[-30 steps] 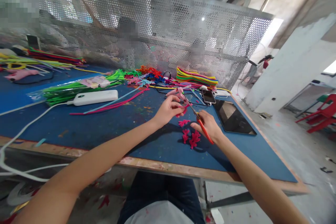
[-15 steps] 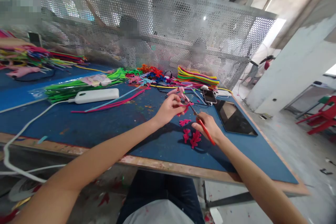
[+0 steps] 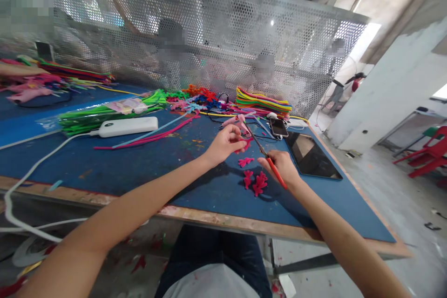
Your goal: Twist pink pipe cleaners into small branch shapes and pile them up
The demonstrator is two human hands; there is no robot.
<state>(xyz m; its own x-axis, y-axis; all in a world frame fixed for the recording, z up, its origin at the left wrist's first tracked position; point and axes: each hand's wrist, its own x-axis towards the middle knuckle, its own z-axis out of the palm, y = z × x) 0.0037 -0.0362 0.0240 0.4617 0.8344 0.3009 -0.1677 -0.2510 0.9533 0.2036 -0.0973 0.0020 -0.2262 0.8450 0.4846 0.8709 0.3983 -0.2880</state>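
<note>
Left hand (image 3: pixel 226 145): The thumb and fingers pinch a small pink pipe-cleaner piece (image 3: pixel 247 142). The grip looks snug.
Right hand (image 3: pixel 285 167): It is wrapped around the scissors (image 3: pixel 277 173), with the red handle poking out by the thumb.
Scissors: The blades point up and away, right by the pinched piece. I can't tell if they touch it, or how wide apart they are.
Pink piece: It is up over the blue table mat (image 3: pixel 206 191), partly hidden by the fingers.
Pink shapes on the mat: Three lie near the hands. There is a small one (image 3: pixel 245 162) just below the left fingers, a little one (image 3: pixel 247 179) nearer the person, and a big branchy one (image 3: pixel 260 183) beside that.
Snipping step: I think this is the trimming part, with one hand keeping the fuzzy bit steady and the other ready to cut.
Next snip: My guess is that it needs the extra bit set between the blades, fingertips out of the way, then one small squeeze. Cutting too deep could spoil the shape.
Glue gun (image 3: pixel 239 122): It is pink and sits just behind the left fingers, so the blade tips should mind it.
Long pipe cleaners (image 3: pixel 159 138): Pink and pale blue ones lie off to the left, touched by neither hand.
</note>
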